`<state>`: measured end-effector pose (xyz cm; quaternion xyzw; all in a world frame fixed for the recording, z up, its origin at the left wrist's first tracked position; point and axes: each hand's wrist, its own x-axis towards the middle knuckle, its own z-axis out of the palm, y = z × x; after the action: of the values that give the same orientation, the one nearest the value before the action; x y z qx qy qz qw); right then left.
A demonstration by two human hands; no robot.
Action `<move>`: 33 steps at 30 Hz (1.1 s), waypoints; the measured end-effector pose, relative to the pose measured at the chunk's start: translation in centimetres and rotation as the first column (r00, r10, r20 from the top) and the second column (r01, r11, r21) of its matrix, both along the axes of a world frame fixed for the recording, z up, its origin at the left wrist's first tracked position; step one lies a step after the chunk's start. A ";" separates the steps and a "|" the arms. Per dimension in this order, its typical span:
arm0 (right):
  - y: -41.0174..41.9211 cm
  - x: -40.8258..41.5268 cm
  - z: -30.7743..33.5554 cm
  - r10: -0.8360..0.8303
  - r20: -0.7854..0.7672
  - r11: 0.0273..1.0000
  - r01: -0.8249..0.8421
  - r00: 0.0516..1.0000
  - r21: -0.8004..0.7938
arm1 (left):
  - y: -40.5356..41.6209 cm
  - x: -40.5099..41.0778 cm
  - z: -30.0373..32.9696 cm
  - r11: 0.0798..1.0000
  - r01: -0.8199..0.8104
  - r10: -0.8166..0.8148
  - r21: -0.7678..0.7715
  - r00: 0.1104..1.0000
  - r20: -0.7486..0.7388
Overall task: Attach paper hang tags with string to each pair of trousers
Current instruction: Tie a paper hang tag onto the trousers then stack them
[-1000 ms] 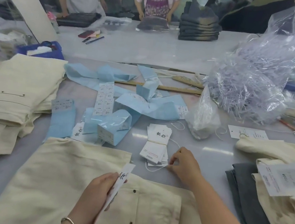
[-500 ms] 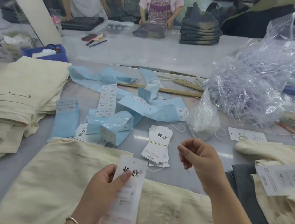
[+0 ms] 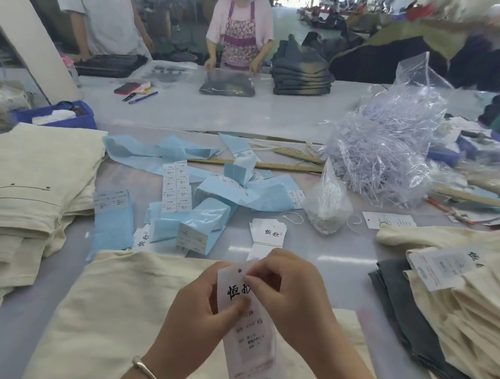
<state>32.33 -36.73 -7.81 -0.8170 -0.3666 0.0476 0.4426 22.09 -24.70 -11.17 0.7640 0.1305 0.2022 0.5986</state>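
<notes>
A stack of cream trousers lies at the table's left edge. Blue label sheets are scattered mid-table. The left hand pinches a white tag, thumb across its front, above cream trousers lying flat at the near edge. The right hand has its fingers curled at the tag's top by the punched hole; whether string is held cannot be told. A tag bundle lies just beyond. Tagged trousers are piled at right.
</notes>
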 end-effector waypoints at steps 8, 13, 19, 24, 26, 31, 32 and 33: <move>1.0 -3.6 1.1 -0.092 0.049 0.994 0.095 0.995 -0.054 | 1.2 -3.2 1.1 0.846 0.028 -0.040 0.533 0.999 0.010; 1.2 -5.2 1.6 -0.107 -0.050 0.994 0.108 0.993 0.020 | 2.9 -5.1 2.1 0.869 0.149 -0.217 0.472 0.972 0.093; 1.5 -7.1 1.8 -0.042 -0.240 0.987 0.078 0.970 0.141 | 3.2 -5.3 2.8 0.989 0.077 -0.097 0.122 0.982 0.163; 1.1 -7.6 1.5 -0.037 -0.285 0.984 0.084 0.958 0.156 | 4.0 -5.2 2.6 0.967 0.204 -0.183 -0.155 0.973 0.138; 0.7 -7.7 1.2 -0.012 -0.323 0.983 0.069 0.946 0.168 | 4.0 -5.0 2.5 0.953 0.221 -0.199 -0.207 0.972 0.124; -0.6 -7.7 0.5 0.001 -0.462 0.978 0.095 0.887 0.185 | 3.3 -4.2 2.5 0.927 0.294 -0.266 -0.231 0.953 0.144; -0.9 -7.8 0.3 0.010 -0.498 0.972 0.109 0.867 0.209 | 3.0 -3.9 2.4 0.929 0.293 -0.266 -0.226 0.953 0.141; -1.1 -7.8 0.2 0.000 -0.531 0.963 0.144 0.848 0.230 | 2.7 -3.7 2.2 0.936 0.278 -0.254 -0.218 0.958 0.132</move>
<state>24.56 -37.82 -7.63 -0.7206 -0.2033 0.2038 0.6308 18.42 -22.01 -8.96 0.6873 0.0181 0.1413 0.7123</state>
